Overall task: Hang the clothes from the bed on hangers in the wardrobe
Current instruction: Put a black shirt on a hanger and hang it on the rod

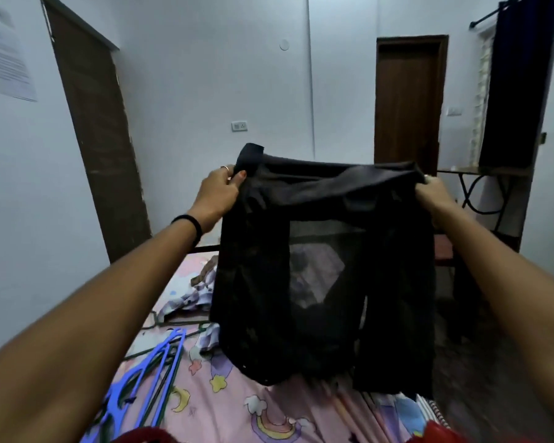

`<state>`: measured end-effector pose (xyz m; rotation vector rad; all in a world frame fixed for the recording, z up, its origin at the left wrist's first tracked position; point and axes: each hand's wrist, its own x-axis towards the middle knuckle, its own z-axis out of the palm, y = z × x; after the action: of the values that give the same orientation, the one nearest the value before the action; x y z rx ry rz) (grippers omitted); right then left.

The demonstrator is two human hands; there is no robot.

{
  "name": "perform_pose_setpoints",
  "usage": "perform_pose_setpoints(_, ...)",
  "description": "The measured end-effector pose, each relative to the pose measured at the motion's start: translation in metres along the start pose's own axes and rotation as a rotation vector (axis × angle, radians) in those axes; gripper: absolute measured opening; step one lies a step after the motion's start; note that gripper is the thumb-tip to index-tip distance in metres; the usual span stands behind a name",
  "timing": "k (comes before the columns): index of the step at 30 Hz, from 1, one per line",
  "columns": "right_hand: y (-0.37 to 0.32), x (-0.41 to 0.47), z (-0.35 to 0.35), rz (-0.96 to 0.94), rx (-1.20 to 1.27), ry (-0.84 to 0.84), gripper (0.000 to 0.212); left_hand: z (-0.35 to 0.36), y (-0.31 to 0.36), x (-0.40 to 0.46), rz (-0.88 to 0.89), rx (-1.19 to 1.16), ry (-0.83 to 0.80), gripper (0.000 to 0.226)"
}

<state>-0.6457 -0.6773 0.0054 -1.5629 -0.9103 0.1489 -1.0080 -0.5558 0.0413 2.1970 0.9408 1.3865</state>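
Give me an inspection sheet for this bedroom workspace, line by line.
Surface: bed with pink cartoon sheet.
Job's things: black sheer garment held up by its top edge; blue hangers lying on the bed.
Clutter: patterned clothes bunched on the sheet.
Grips: left hand and right hand each pinch a top corner.
Cables: nothing seen.
Surroundings: brown door, wall socket, small table.

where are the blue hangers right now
In the head view, the blue hangers lie at lower left on the pink bedsheet, beside the left forearm and left of the held-up black garment.
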Motion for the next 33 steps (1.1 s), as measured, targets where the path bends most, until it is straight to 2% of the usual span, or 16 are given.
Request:
perform_pose_setpoints(3, 0.013, 0.001, -0.003, 0.019, -0.177, -0.026, 0.028, -0.007, 0.009, 0.005, -0.016, 0.01, -0.078, 0.025)
perform_pose_setpoints(8, 0.011, 0.007, 0.01, 0.098, -0.509, -0.037, 0.026, -0.003, 0.044, 0.037, -0.105, -0.049, 0.01, 0.022)
perform_pose_setpoints(11, -0.005, 0.01, 0.022, 0.181, -0.357, 0.008, 0.019, 0.007, 0.076, 0.066, -0.206, -0.124, 0.13, 0.019)
perform_pose_setpoints(13, -0.031, 0.003, 0.034, 0.144, -0.171, 0.064, 0.019, 0.012, 0.096, 0.084, -0.265, -0.146, 0.174, 0.013)
perform_pose_setpoints(14, -0.049, -0.005, 0.04, 0.062, -0.113, 0.106, 0.018, 0.013, 0.105, 0.09, -0.287, -0.188, 0.197, 0.005)
perform_pose_setpoints(17, -0.101, -0.05, 0.064, -0.296, -0.091, 0.255, 0.022, 0.018, 0.124, 0.12, -0.335, -0.381, 0.294, 0.044)
perform_pose_setpoints(18, -0.113, -0.073, 0.076, -0.44, -0.095, 0.285, 0.022, 0.018, 0.128, 0.128, -0.333, -0.413, 0.312, 0.049)
perform_pose_setpoints(20, -0.133, -0.116, 0.104, -0.75, -0.192, 0.322, 0.021, 0.019, 0.14, 0.141, -0.293, -0.456, 0.302, 0.051)
perform_pose_setpoints(21, -0.136, -0.128, 0.121, -0.848, -0.288, 0.302, 0.025, 0.019, 0.143, 0.147, -0.278, -0.421, 0.299, 0.048)
perform_pose_setpoints(22, -0.134, -0.13, 0.139, -0.866, -0.364, 0.25, 0.032, 0.019, 0.146, 0.151, -0.272, -0.373, 0.294, 0.044)
perform_pose_setpoints(25, -0.127, -0.102, 0.181, -0.572, -0.498, 0.092, 0.062, 0.012, 0.15, 0.154, -0.204, -0.319, 0.326, 0.035)
perform_pose_setpoints(28, -0.123, -0.069, 0.202, -0.371, -0.506, 0.13, 0.085, -0.003, 0.147, 0.153, -0.059, -0.174, 0.326, 0.032)
perform_pose_setpoints(31, -0.136, -0.045, 0.218, -0.298, -0.46, 0.055, 0.092, -0.012, 0.142, 0.137, 0.161, 0.32, 0.247, 0.062)
perform_pose_setpoints(33, -0.148, -0.035, 0.228, -0.27, -0.422, -0.016, 0.095, -0.007, 0.137, 0.136, 0.302, 0.563, 0.194, 0.077)
